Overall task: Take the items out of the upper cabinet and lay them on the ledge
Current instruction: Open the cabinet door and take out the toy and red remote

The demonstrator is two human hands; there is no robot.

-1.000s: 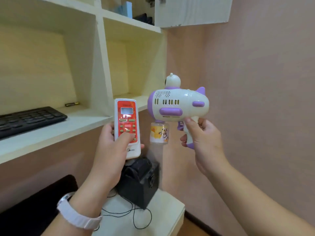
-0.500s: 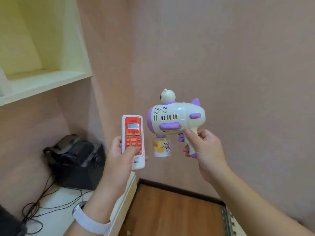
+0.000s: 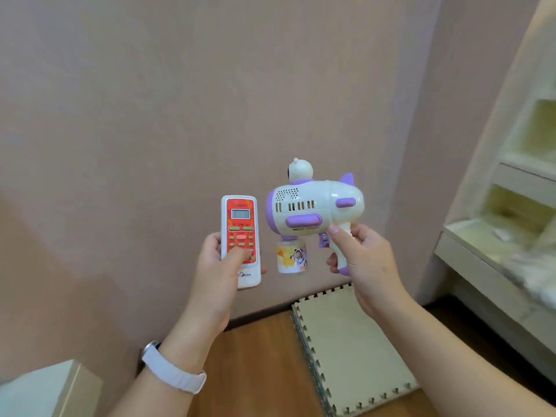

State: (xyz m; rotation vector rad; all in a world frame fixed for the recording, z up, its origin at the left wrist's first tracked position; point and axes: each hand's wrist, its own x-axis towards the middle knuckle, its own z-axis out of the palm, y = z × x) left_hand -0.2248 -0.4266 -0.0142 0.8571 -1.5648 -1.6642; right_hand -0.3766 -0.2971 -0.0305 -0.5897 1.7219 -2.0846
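From the head view I count two items, both held up before the pink wall: the left hand [image 3: 215,273] grips one red-and-white remote [image 3: 240,236] upright, and the right hand [image 3: 365,263] holds one white-and-purple bubble gun [image 3: 313,210] by its handle.

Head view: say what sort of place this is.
Probably a room in a home: a foam puzzle mat on a wooden floor, and pale shelving by a pink wall.

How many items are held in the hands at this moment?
2: the air-conditioner remote in the left hand, the bubble gun in the right hand. None seems hidden.
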